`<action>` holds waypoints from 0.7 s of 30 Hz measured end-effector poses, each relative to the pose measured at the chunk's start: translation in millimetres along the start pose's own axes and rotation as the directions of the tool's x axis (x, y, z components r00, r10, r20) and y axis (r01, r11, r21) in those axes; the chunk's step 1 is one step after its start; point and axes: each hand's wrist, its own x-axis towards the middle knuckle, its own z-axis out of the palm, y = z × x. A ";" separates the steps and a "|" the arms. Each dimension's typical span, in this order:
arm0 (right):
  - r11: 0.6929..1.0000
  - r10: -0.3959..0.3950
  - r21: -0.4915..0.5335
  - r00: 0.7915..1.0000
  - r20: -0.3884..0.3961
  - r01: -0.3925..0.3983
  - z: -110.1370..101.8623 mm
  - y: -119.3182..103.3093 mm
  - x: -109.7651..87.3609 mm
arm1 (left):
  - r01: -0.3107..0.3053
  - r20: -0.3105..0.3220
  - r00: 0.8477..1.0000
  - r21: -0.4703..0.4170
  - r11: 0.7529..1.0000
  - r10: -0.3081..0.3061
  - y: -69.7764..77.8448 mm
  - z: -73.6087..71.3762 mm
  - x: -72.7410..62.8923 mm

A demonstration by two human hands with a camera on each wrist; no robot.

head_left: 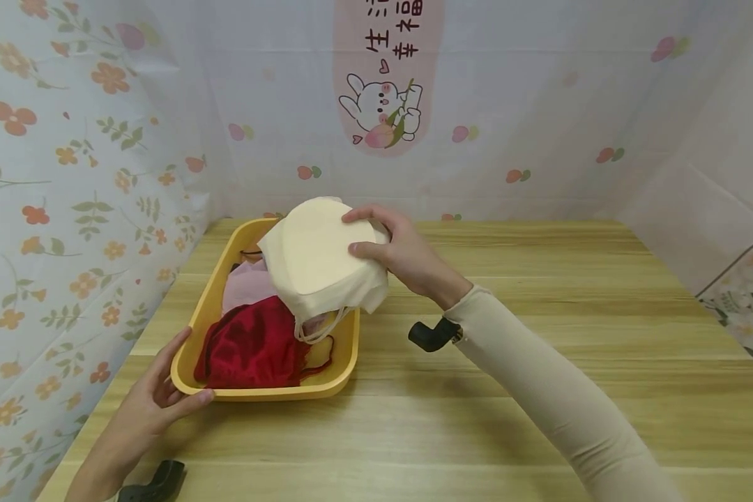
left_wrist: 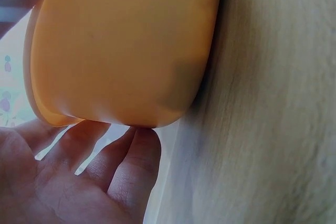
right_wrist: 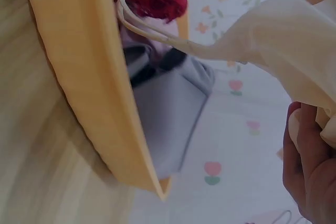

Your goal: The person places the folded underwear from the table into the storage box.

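Observation:
My right hand (head_left: 411, 259) pinches a cream bra (head_left: 320, 247) at its right edge, thumb and fingers on the smooth rounded cup. The bra is held over a yellow basin (head_left: 270, 395), and its thin straps (head_left: 318, 336) dangle toward the clothes inside. At the basin's near left corner, my left hand (head_left: 139, 413) grips from outside, thumb at the front rim and fingers against the side wall. In the basin lie a shiny dark red garment (head_left: 257, 348) and a pale pink one (head_left: 247, 286). A grey garment (right_wrist: 170, 119) shows in the right wrist view.
The basin stands on the left part of a wood-grain table (head_left: 508, 418). Behind the table hangs a printed white cloth (head_left: 527, 104) with a rabbit picture, and a floral cloth (head_left: 88, 209) hangs along the left side. A black wrist mount (head_left: 433, 335) sticks out below my right wrist.

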 end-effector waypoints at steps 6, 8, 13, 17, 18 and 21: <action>1.000 0.030 -0.007 0.999 0.025 -0.029 14.1 15.6 -0.8 | -0.013 0.005 1.000 -0.008 1.000 0.013 -1.6 0.0 -0.2; 0.999 0.036 -0.020 0.999 0.036 -0.035 18.1 21.3 0.4 | -0.015 0.004 1.000 -0.005 1.000 0.015 -1.9 0.0 -0.3; 0.997 0.056 -0.054 0.997 0.045 -0.054 27.0 35.3 3.8 | 0.003 -0.004 1.000 0.017 1.000 -0.003 -1.9 0.4 0.2; 0.994 0.065 -0.088 0.996 0.058 -0.059 34.4 42.1 6.2 | 0.009 -0.012 1.000 0.020 1.000 -0.009 -2.2 0.3 1.2; 0.993 0.066 -0.104 0.996 0.065 -0.059 36.3 43.5 6.6 | 0.009 -0.013 1.000 0.019 1.000 -0.009 -2.3 0.3 1.2; 0.983 0.060 -0.180 0.994 0.086 -0.044 41.9 47.2 6.8 | 0.011 -0.016 1.000 0.019 1.000 -0.010 -3.1 0.5 1.5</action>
